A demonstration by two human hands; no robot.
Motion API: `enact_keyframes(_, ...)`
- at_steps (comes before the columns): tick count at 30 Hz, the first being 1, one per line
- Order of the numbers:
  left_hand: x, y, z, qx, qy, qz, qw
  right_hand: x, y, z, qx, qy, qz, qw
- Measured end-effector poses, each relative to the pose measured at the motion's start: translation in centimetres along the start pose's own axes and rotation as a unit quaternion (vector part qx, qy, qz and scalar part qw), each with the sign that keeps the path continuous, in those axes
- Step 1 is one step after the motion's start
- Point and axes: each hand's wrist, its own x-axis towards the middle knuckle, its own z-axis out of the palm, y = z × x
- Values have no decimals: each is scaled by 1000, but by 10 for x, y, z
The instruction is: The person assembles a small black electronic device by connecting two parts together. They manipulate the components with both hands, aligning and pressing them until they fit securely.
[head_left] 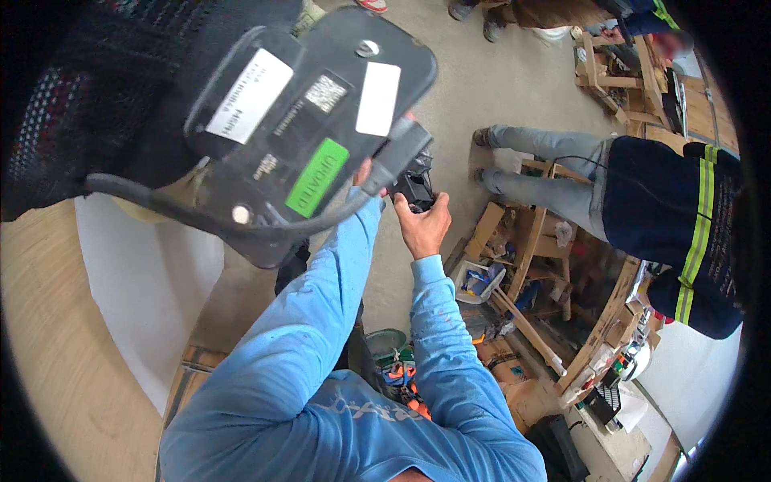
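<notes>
A flat black device with white labels and a green sticker fills the upper left, close in front of me. Its thick black cable curves along the lower side to a grey-black plug. Behind the device and plug is my left hand; only a little skin shows past the blue sleeve, and its fingers are hidden. My right hand pinches a small black plastic piece with a hollow, between thumb and fingers. Part of that piece lies behind the plug.
On the right stands a person in a dark jacket with a yellow band. Wooden shelving with loose items is beside them. A white bin and a green bucket are low down. Dark mesh fabric covers the upper left.
</notes>
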Motion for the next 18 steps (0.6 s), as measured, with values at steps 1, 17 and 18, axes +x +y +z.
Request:
enact_keyframes(1,-1,0,-1,-4,-1,4,1000,-1,3,-5,3,-12,4,1000)
enact_keyframes(17,-30,14,13,69,49,-21,996,13,11,-21,189,-48,28,980)
enact_keyframes(18,-32,16,17,61,48,-25,997,15,11,-21,196,-52,31,979)
